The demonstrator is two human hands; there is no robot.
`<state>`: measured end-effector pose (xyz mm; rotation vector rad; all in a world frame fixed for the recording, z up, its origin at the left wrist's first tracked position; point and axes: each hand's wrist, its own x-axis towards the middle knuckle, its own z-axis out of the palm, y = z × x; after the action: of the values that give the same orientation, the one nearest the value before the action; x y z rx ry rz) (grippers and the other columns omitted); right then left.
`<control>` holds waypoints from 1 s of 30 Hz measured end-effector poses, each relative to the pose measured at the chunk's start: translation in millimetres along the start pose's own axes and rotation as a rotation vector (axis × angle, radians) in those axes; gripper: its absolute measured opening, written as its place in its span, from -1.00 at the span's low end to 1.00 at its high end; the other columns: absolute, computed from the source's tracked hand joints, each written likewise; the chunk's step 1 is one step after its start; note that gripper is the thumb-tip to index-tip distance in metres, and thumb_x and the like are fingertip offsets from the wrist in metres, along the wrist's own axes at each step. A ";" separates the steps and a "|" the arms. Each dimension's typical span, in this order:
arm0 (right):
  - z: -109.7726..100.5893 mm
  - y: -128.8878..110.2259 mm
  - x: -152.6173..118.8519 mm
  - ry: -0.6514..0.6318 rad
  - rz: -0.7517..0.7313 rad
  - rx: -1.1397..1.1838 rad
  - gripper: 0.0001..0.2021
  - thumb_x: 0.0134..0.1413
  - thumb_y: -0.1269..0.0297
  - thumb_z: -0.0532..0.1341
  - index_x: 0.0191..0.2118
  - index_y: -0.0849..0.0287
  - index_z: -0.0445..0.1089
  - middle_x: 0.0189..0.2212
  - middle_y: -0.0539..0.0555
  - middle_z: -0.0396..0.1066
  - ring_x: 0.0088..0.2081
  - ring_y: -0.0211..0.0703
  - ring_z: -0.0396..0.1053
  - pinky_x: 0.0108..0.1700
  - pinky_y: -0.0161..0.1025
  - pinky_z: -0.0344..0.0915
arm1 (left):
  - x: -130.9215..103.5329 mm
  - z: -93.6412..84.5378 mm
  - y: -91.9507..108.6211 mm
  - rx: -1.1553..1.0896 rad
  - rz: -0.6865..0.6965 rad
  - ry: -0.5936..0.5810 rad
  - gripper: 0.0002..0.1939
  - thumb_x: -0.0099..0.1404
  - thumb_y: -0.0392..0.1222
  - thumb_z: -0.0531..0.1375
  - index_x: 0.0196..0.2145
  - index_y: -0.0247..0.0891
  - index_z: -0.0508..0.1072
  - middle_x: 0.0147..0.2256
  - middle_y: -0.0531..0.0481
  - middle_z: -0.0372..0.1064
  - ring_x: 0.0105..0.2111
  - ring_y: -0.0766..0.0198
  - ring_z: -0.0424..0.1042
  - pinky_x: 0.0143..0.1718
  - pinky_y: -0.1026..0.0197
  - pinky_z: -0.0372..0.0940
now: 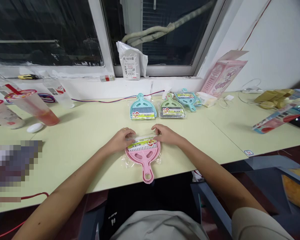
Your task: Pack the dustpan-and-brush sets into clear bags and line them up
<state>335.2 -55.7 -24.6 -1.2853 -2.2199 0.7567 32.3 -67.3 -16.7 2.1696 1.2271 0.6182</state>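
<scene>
A pink dustpan-and-brush set (pixel 144 156) lies at the table's front edge, its handle towards me. Clear plastic wrap surrounds it, and a printed label strip crosses the white bristles. My left hand (pixel 123 138) has its fingers curled on the far left corner of the packet. At the far right corner, my right hand (pixel 165 134) pinches the wrap, with the fingertips partly hidden. Beyond my hands lie a blue dustpan set (pixel 142 108), a green dustpan set (pixel 171 108) and more blue packaged sets (pixel 188 99).
Drink cups (pixel 31 103), a clear bottle (pixel 58 91) and a white oval object (pixel 35 128) are on the left. A white parcel (pixel 131 65) leans by the window. To the right are a pink box (pixel 223 75), a red-and-blue package (pixel 278 118) and a chair (pixel 277 161).
</scene>
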 end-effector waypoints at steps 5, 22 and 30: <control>20.2 -5.4 -7.9 0.118 -0.139 -0.096 -0.75 0.14 0.58 0.14 -0.15 0.17 0.45 -0.27 0.09 0.30 -0.15 -0.06 0.30 -0.07 -0.13 0.26 | -1.2 -1.6 0.4 0.018 0.080 -0.018 -0.80 0.36 -0.14 0.21 -0.11 -0.17 0.56 -0.12 -0.08 0.45 -0.07 0.11 0.44 0.00 0.02 0.37; 38.6 10.9 -5.2 0.290 -0.330 -0.082 -0.56 0.08 0.72 0.12 -0.30 0.10 0.67 -0.29 0.11 0.26 -0.18 -0.06 0.26 -0.12 -0.06 0.31 | -1.5 -8.7 6.0 0.276 0.350 -0.181 -0.53 0.50 -0.30 0.03 0.15 0.08 0.57 -0.33 -0.07 0.30 -0.19 0.10 0.25 -0.08 0.05 0.23; 28.3 9.4 -1.9 0.229 -0.520 -0.291 -0.65 0.03 0.72 0.13 -0.42 0.14 0.55 -0.28 0.13 0.40 -0.18 -0.03 0.24 -0.12 -0.08 0.24 | -7.7 -14.7 21.0 0.425 0.397 -0.187 -0.50 0.33 -0.35 0.08 0.08 0.00 0.63 -0.14 -0.12 0.38 -0.09 0.04 0.25 0.03 -0.05 0.18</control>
<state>324.1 -60.0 -52.0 -0.7954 -2.3710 0.0898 32.1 -79.2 7.3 2.7919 0.8912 0.3115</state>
